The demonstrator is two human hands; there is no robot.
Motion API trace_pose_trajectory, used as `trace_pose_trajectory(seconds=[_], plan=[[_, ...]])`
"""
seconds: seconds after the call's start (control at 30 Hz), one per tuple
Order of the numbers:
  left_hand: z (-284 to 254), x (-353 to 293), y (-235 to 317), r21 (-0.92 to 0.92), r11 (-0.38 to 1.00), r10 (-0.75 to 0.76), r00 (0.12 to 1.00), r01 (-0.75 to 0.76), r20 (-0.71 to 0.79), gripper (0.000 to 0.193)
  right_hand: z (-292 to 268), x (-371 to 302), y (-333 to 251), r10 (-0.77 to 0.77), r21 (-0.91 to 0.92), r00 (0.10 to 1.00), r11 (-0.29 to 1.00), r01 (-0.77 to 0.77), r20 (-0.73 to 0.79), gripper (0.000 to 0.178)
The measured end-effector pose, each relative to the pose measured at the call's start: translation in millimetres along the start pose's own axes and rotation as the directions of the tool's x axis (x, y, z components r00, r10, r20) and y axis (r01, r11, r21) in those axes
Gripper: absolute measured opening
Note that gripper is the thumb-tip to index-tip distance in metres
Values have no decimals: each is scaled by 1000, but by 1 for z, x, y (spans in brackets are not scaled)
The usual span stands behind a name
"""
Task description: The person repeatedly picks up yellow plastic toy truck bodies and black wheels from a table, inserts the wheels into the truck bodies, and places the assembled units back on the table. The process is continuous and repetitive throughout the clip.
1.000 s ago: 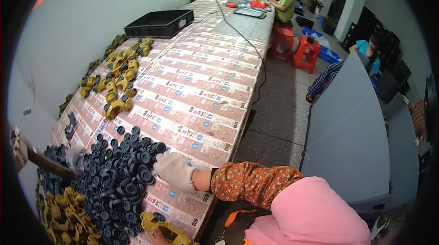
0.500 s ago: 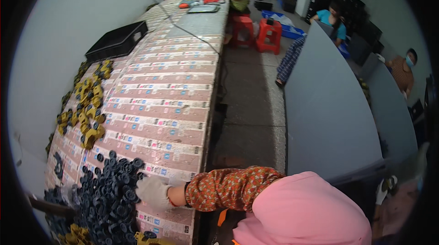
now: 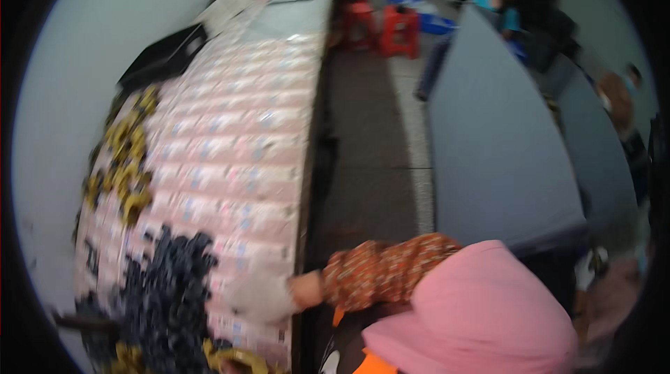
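Along the near left part of the bench [image 3: 230,157], a heap of dark wheels [image 3: 167,290] lies to the left of the gloved right hand [image 3: 262,295]. The heap is elongated, its long axis running up the bench from the person's side; the fingers point leftward toward its right flank, just beside it, with a narrow strip of bench surface apparently between. They look partly curled, but blur hides their tips — whether anything is held cannot be told.

At the lower edge, a yellow body [image 3: 248,358] lies to the lower left of the right hand and just right of the heap's foot, its visible part stretched roughly crosswise. A blurred patch there appears to be the left hand [image 3: 229,368], the nearer of the two to this piece; its grip cannot be determined.

Containers: a black crate [image 3: 164,56] stands at the bench's far left side, its contents indistinct. Between it and the heap lies a row of yellow pieces [image 3: 125,143] — loose on the bench. Beyond the aisle's red stools [image 3: 400,32], a blue bin [image 3: 437,27] on the floor holds pale material.
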State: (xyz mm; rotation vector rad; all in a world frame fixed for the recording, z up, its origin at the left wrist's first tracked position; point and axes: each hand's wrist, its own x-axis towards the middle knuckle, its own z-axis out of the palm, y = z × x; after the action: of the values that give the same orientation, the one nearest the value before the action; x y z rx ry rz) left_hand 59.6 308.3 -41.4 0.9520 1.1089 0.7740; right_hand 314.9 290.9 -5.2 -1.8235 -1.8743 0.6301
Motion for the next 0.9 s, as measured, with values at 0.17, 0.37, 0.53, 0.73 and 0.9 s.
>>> trace_pose_trajectory(seconds=[0.17,0.37,0.53,0.73,0.9], plan=[[-3,7,-24,-495,869,-11,1000,12,5,35,-2,-18,10,-97,187,898,963,193,-428,16],[10,-9,12,-571,818,74,997,-70,-17,38,16,-19,-39,112,670,993,740,-53,-46,27],[8,-23,11,-586,788,174,982,-188,-81,37,36,-24,-59,-4,701,1000,713,0,4,28],[-2,-19,11,-553,766,236,943,-328,-234,34,36,-32,-77,-2,760,996,646,-70,93,27],[-7,-18,5,-412,794,257,861,-447,-439,36,43,-33,-83,-126,603,989,796,58,72,32]])
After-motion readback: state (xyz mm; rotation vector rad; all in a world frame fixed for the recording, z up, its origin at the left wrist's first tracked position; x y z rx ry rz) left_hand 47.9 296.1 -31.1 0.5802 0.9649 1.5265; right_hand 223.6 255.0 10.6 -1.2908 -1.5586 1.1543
